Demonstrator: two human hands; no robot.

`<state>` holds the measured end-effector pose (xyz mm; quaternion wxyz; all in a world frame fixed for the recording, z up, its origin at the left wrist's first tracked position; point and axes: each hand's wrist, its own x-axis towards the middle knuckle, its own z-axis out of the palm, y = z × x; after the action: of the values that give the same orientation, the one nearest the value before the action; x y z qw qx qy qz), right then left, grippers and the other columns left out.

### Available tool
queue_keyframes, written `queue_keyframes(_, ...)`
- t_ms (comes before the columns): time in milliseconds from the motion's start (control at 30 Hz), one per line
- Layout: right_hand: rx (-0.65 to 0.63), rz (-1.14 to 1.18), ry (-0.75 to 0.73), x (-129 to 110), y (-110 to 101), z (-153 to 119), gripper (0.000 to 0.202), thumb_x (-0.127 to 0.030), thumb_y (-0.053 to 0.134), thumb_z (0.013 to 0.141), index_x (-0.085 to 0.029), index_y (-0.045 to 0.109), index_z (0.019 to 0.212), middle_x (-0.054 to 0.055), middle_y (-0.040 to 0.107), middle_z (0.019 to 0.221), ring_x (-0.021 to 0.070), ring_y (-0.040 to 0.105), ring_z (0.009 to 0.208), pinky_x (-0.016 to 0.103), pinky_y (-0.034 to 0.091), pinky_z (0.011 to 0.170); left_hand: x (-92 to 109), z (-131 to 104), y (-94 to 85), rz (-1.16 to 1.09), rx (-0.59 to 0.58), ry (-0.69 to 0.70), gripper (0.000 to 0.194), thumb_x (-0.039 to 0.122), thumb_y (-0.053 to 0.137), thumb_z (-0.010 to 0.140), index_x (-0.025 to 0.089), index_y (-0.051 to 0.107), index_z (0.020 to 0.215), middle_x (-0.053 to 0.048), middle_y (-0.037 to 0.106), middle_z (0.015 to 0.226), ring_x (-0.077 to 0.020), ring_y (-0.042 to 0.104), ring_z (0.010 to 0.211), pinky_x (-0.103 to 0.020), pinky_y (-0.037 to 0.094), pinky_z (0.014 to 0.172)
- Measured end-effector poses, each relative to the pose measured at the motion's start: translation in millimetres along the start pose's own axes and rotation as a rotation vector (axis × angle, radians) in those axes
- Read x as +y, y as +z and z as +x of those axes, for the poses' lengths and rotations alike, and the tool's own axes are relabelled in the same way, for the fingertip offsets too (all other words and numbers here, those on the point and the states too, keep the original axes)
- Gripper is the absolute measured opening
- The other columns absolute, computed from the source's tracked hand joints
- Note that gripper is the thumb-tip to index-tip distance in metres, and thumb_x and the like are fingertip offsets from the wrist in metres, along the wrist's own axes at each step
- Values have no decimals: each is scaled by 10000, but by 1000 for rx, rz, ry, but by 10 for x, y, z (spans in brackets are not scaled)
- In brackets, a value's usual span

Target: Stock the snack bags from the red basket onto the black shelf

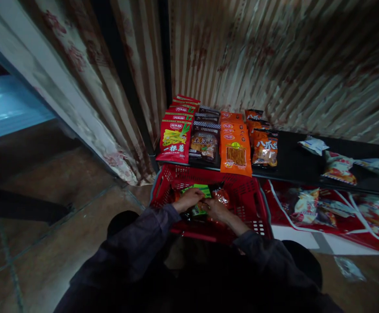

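A red plastic basket (241,174) stands in front of me, below the shelf edge. Both of my hands reach into it. My left hand (189,199) is bent over a green snack packet (204,189), and my right hand (218,210) lies close beside it, its fingers curled near a second green packet (198,210). What the fingertips hold is too small and dim to make out. Shiny orange-red packets (221,196) lie in the basket to the right.
Rows of red (175,139), dark (205,141) and orange packets (235,152) line the black shelf (287,152). Loose packets (339,167) lie further right. Red bags of snacks (307,206) stand below. A curtain and posts rise behind.
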<state>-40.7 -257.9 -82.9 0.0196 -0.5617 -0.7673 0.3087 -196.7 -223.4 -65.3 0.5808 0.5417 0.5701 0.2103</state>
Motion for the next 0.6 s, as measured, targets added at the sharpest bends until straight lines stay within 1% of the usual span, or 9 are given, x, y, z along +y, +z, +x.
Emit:
queue_keyframes(67,5,-18,23,-54,33,45,266,-156,493,900,-173,719,1041,117,757,1035,215,707,934,267,484,775,-77,7,-88,38,17,-11,143,212,677,744,183,764,854,-54,760,915,-194,672,913,-275,512,845)
queue_keyframes(200,24,-34,50,-157,97,173,292,-153,474,902,-210,713,1060,88,759,1003,204,694,905,264,474,757,-213,27,-262,131,41,-36,207,221,659,764,181,759,940,-58,759,960,-199,668,930,-283,510,847)
queue_keyframes(367,-1,-57,32,-314,220,312,266,-114,491,862,-203,730,936,57,752,886,175,672,817,245,466,724,-297,91,-476,221,69,-31,279,144,600,784,158,742,1023,-95,748,1048,-215,665,970,-301,497,872)
queue_keyframes(433,-12,-64,15,-358,278,352,260,-113,501,856,-204,734,928,58,754,889,177,673,819,244,469,718,-312,122,-551,241,90,-22,279,129,584,794,152,741,1023,-108,744,1070,-218,668,977,-301,495,873)
queue_keyframes(500,-20,-62,7,-372,331,390,271,-118,497,860,-214,739,937,53,757,880,175,675,795,243,472,701,-331,147,-606,259,100,-12,272,109,563,802,157,745,997,-100,746,1067,-211,671,981,-288,494,864)
queue_keyframes(600,-29,-41,12,-338,378,445,289,-119,496,857,-224,747,953,42,757,844,171,673,746,248,476,684,-365,174,-644,300,91,-27,271,98,554,804,169,745,983,-83,754,1033,-206,677,968,-278,496,849)
